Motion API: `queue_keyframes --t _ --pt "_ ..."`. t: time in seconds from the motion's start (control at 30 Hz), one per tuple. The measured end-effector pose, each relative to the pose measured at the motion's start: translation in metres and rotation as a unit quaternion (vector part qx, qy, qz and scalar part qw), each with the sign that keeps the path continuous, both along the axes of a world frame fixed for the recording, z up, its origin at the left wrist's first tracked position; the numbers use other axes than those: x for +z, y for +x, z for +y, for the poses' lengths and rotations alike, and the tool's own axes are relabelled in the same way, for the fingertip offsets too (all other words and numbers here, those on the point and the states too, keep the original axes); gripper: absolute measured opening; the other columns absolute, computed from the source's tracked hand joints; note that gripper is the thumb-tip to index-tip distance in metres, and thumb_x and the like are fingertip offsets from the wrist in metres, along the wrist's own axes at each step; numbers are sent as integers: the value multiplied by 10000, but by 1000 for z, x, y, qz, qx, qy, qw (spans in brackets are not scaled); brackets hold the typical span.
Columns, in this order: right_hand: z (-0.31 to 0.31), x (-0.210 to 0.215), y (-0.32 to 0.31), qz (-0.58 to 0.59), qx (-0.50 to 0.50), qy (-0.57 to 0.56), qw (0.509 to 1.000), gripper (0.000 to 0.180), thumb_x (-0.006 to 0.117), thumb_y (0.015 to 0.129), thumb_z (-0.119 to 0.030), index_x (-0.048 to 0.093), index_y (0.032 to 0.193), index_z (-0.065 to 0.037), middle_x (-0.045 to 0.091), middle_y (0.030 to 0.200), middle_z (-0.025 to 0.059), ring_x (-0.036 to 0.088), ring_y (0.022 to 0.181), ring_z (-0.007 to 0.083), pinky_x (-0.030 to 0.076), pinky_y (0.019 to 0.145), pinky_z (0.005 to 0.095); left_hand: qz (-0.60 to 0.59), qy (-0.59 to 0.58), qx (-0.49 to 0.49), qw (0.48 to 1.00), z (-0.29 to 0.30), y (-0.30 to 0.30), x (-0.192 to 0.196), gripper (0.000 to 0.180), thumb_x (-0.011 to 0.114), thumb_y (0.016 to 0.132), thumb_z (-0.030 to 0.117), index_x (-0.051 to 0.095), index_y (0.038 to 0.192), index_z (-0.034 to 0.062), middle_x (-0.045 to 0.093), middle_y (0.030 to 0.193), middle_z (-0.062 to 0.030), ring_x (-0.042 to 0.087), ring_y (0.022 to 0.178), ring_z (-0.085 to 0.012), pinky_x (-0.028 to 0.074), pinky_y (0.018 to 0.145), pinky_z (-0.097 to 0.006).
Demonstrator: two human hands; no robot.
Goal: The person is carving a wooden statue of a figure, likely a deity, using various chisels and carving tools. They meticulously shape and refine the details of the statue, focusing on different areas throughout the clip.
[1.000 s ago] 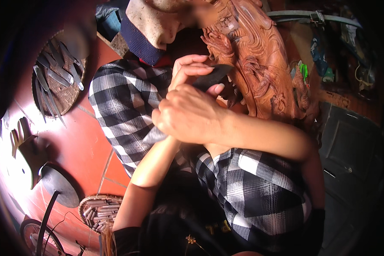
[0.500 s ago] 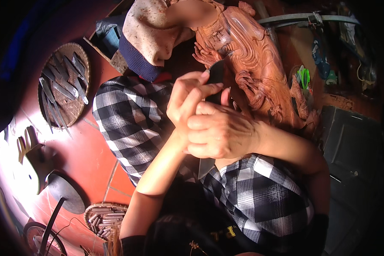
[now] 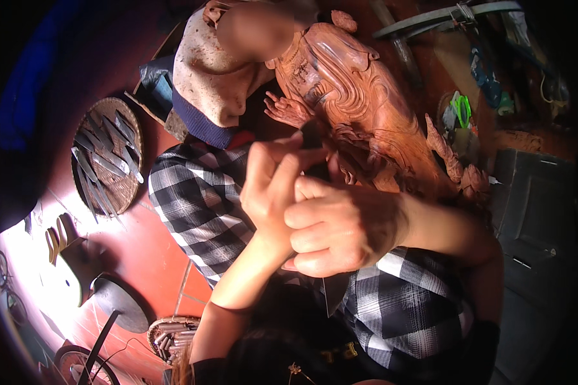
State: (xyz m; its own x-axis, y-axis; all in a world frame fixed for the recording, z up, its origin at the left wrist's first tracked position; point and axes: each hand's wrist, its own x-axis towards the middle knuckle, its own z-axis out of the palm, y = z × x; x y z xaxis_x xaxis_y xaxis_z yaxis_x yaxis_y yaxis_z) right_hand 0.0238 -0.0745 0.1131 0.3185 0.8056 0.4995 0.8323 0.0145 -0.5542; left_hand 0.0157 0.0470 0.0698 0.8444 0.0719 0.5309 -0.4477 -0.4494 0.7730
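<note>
My left hand (image 3: 266,192) is closed, its fingers pinching the upper end of a dark flat strip (image 3: 335,294). Lower down, my right hand (image 3: 343,228) is curled shut around the same strip, pressed against my left wrist. The strip's pointed grey lower end shows beneath my right hand; its middle is hidden, and whether it is a blade or sanding sheet I cannot tell. Just beyond my hands lies a reddish-brown carved wooden figure (image 3: 347,64) with folded robes and a raised carved hand (image 3: 289,110).
A beige speckled cloth (image 3: 202,77) is bunched at the far left of the figure. Several metal blades lie in a round woven basket (image 3: 131,199) on the red tiles. Nearer are a grey round disc (image 3: 122,305) and a basket of short rods (image 3: 173,337). Green-handled scissors (image 3: 461,109) are at right.
The whole view has shifted and turned slightly. Both hands appear lower in the picture, blurred by motion, and still grip the dark strip together.
</note>
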Motion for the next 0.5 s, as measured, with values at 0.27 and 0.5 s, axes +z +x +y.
queue_keyframes --t 0.27,0.5 --pt "-11 5 5 80 35 28 996 180 748 798 -142 598 722 -79 463 679 3 511 716 209 417 683 407 11 47 -35 998 6 3 10 325 746 654 55 735 979 79 593 899 -99 624 749 -251 535 585 -365" --pt "-12 0 0 91 44 32 994 231 742 828 -129 560 693 -86 480 674 2 503 707 203 407 693 398 49 63 -34 996 3 -6 9 230 756 692 32 746 914 93 575 913 -104 703 811 -271 580 635 -380"
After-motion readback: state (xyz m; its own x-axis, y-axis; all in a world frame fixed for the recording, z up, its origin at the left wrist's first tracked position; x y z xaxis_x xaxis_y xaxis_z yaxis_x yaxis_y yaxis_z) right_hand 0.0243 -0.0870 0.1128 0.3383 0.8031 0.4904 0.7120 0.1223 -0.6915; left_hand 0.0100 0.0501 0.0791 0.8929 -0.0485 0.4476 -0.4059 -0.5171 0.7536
